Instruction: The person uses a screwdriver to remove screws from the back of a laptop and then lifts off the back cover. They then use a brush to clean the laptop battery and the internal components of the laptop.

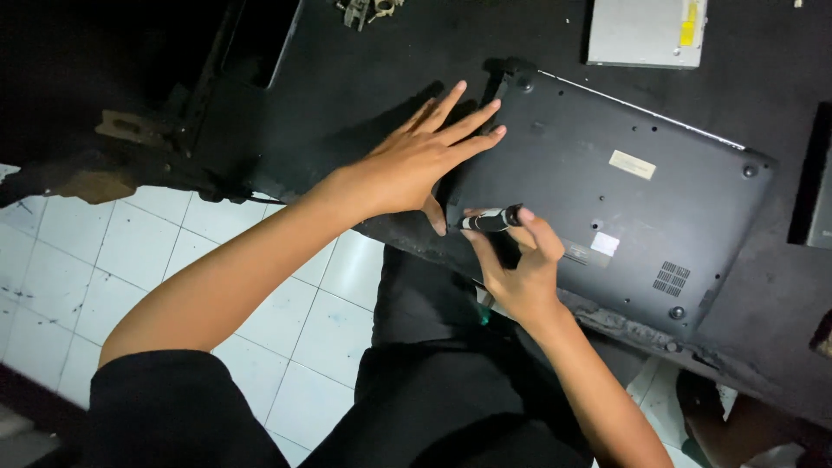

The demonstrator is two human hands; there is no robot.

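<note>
Left hand (416, 160) spread flat, fingers fully extended, palm pressing the left edge of a dark upturned laptop (607, 199) lying base-up on the black table (364, 78). Just right of it, right hand (516, 273) curled around a black screwdriver (490, 219), tip against the laptop's near edge. Farther right, a silver drive (646, 33) at the table's back, well apart.

A small repair workshop, by the look of it: a worn black workbench (364, 95) with a chipped edge carries an upturned laptop (624, 199) under the left hand (407, 165), a removed silver optical drive (646, 30) beyond the fingers, and loose metal parts (368, 9) farther off, above white floor tiles (130, 251).
</note>
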